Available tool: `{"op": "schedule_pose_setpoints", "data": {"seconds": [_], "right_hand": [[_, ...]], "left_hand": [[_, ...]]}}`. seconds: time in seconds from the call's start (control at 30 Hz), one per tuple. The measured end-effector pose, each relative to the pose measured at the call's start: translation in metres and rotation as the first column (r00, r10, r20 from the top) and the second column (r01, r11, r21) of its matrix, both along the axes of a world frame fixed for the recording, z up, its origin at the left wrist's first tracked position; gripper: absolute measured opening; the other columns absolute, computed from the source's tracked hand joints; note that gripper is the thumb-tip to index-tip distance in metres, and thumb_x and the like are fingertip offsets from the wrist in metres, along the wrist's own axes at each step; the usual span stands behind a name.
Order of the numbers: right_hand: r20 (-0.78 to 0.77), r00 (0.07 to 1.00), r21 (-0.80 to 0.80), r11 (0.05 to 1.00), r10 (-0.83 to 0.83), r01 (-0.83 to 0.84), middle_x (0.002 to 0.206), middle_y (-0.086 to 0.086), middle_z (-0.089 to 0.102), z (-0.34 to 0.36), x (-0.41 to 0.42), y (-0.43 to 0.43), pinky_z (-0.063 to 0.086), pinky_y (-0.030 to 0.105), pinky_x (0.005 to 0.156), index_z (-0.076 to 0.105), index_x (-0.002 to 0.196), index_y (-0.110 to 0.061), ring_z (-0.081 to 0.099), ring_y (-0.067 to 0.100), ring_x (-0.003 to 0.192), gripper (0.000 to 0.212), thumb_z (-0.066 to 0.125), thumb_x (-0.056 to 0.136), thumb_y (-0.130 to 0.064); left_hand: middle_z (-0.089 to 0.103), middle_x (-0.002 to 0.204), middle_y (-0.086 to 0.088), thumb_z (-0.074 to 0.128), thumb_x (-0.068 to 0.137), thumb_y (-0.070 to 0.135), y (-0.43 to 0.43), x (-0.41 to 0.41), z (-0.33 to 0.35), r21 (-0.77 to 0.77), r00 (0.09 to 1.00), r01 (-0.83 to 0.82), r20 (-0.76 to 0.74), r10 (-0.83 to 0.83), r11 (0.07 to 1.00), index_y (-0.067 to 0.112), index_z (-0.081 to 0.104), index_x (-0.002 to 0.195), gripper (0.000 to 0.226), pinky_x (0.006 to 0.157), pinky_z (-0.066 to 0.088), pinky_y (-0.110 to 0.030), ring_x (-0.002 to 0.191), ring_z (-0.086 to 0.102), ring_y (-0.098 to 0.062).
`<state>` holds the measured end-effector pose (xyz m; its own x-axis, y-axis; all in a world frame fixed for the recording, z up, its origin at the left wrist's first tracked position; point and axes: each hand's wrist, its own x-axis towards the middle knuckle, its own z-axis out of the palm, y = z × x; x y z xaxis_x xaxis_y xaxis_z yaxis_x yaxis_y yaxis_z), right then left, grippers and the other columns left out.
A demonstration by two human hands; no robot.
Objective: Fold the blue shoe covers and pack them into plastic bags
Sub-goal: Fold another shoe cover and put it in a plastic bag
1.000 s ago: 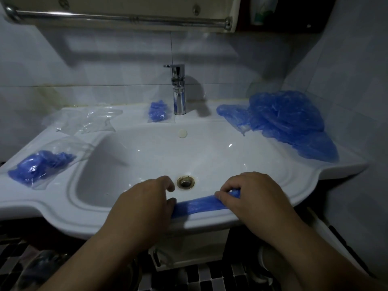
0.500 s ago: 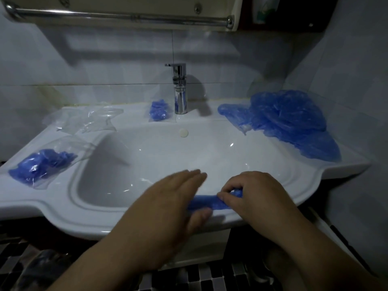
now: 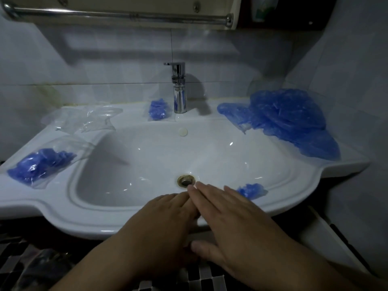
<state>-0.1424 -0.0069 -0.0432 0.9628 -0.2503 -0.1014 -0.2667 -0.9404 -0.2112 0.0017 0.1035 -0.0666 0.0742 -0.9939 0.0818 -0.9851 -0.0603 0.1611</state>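
Both hands lie flat on the front rim of the white sink (image 3: pixel 63 213); the left hand (image 3: pixel 165 223) rests palm down with its fingers straight, and the right hand (image 3: pixel 231 219) lies beside it, its fingertips crossing over the left fingertips just in front of the drain (image 3: pixel 185 180); each grip is wide and flat, curled round nothing. One blue shoe cover (image 3: pixel 252 191) lies on the front rim at the right hand's outer edge; only a crumpled end shows, poking out to the right past the fingers; the rest is hidden beneath the hand, so its long axis cannot be told for sure.

At the back right corner sits one loose pile of shoe covers (image 3: pixel 289 122), spread from the wall toward the right edge; how many it holds cannot be counted. Two packed bags are in view: a large packed bag (image 3: pixel 42 164) on the left ledge, its long axis slanting from front left to back right, and a small packed bag (image 3: pixel 157 110) just left of the chrome tap (image 3: pixel 178 89). Empty clear bags (image 3: pixel 84 118) lie crumpled at the back left; their number is unclear. One towel rail (image 3: pixel 126 15) runs across the top.
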Motion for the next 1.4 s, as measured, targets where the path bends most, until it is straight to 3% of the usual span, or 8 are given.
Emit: {"op": "schedule_pose_setpoints", "data": {"seconds": [0.2, 0.4, 0.57, 0.73, 0.83, 0.93, 1.17, 1.4], "right_hand": [[-0.050, 0.996, -0.103, 0.993, -0.068, 0.063, 0.162, -0.016, 0.010, 0.002, -0.011, -0.021, 0.000, 0.029, 0.121, 0.000, 0.153, -0.041, 0.009, 0.007, 0.147, 0.103, -0.008, 0.057, -0.080], [-0.104, 0.987, -0.066, 0.991, -0.122, 0.116, 0.161, -0.017, 0.012, 0.006, -0.018, -0.034, 0.008, 0.029, 0.121, 0.003, 0.152, -0.043, 0.010, 0.006, 0.146, 0.097, 0.002, 0.064, -0.084], [-0.128, 0.986, -0.043, 0.994, -0.110, 0.105, 0.163, -0.017, 0.003, 0.006, -0.017, -0.036, 0.000, 0.031, 0.123, -0.002, 0.152, -0.044, 0.001, 0.005, 0.149, 0.099, 0.001, 0.061, -0.083], [0.065, 0.993, 0.029, 0.995, -0.100, 0.099, 0.157, -0.027, 0.015, 0.005, -0.016, -0.040, 0.006, 0.033, 0.123, 0.022, 0.149, -0.046, 0.008, -0.003, 0.145, 0.074, 0.039, 0.084, -0.076], [0.410, 0.907, 0.099, 0.993, -0.100, 0.064, 0.113, -0.025, 0.052, 0.007, -0.017, -0.042, 0.045, 0.028, 0.094, 0.063, 0.108, -0.038, 0.046, -0.001, 0.112, 0.030, 0.053, 0.083, -0.053], [0.478, 0.876, 0.111, 0.994, -0.062, 0.010, 0.080, -0.016, 0.055, 0.008, -0.017, -0.039, 0.045, 0.028, 0.070, 0.063, 0.077, -0.029, 0.053, 0.006, 0.085, 0.008, 0.056, 0.081, -0.029], [0.300, 0.951, 0.135, 0.990, -0.071, 0.031, 0.132, -0.025, 0.055, -0.008, -0.011, -0.044, 0.015, 0.024, 0.119, 0.060, 0.128, -0.035, 0.038, -0.010, 0.127, 0.047, 0.037, 0.087, -0.034], [0.432, 0.902, 0.272, 0.956, -0.022, -0.107, 0.103, -0.014, 0.066, -0.008, -0.011, -0.046, 0.052, 0.030, 0.087, 0.071, 0.104, -0.022, 0.064, 0.007, 0.098, 0.020, 0.061, 0.088, -0.023]], "left_hand": [[0.019, 0.157, 0.020, 0.023, 0.066, 0.088, 0.002, -0.005, 0.017, 0.128, 0.999, -0.054, 0.004, 0.054, 0.990, 0.036, 0.003, 0.153, 0.103, 0.113, 0.017, -0.019, 0.139, 0.027, -0.004], [0.010, 0.158, 0.021, 0.033, 0.071, 0.085, 0.005, 0.004, 0.021, 0.229, 0.999, -0.036, -0.006, 0.039, 0.973, 0.037, -0.006, 0.153, 0.102, 0.115, 0.016, -0.020, 0.140, 0.020, -0.001], [0.033, 0.151, 0.027, 0.037, 0.086, 0.071, 0.009, 0.019, 0.020, -0.049, 0.926, 0.006, -0.377, -0.024, 0.999, 0.039, 0.033, 0.147, 0.069, 0.113, 0.029, -0.019, 0.137, 0.028, 0.012], [0.053, 0.126, 0.029, 0.044, 0.090, 0.055, -0.008, 0.023, 0.001, -0.110, 0.957, -0.018, -0.289, -0.014, 0.994, 0.057, 0.047, 0.123, 0.034, 0.090, 0.053, -0.028, 0.110, 0.057, 0.005], [0.048, 0.129, 0.028, 0.046, 0.090, 0.046, -0.010, 0.021, 0.004, -0.147, 0.962, -0.020, -0.273, -0.021, 0.989, 0.056, 0.049, 0.120, 0.031, 0.089, 0.047, -0.017, 0.109, 0.053, 0.009], [0.048, 0.129, 0.027, 0.037, 0.090, 0.048, -0.005, 0.017, 0.014, -0.165, 0.970, 0.003, -0.240, -0.043, 0.986, 0.043, 0.058, 0.120, 0.037, 0.092, 0.038, -0.010, 0.116, 0.045, 0.010], [0.047, 0.131, 0.027, 0.033, 0.093, 0.051, -0.001, 0.019, 0.017, -0.171, 0.954, 0.010, -0.292, -0.060, 0.985, 0.040, 0.063, 0.120, 0.042, 0.096, 0.030, -0.005, 0.121, 0.041, 0.009], [0.060, 0.115, 0.016, 0.048, 0.091, 0.036, -0.007, 0.008, 0.022, -0.170, 0.953, -0.040, -0.302, -0.014, 0.985, 0.031, 0.071, 0.108, 0.030, 0.091, 0.048, -0.028, 0.109, 0.057, -0.003]]}}
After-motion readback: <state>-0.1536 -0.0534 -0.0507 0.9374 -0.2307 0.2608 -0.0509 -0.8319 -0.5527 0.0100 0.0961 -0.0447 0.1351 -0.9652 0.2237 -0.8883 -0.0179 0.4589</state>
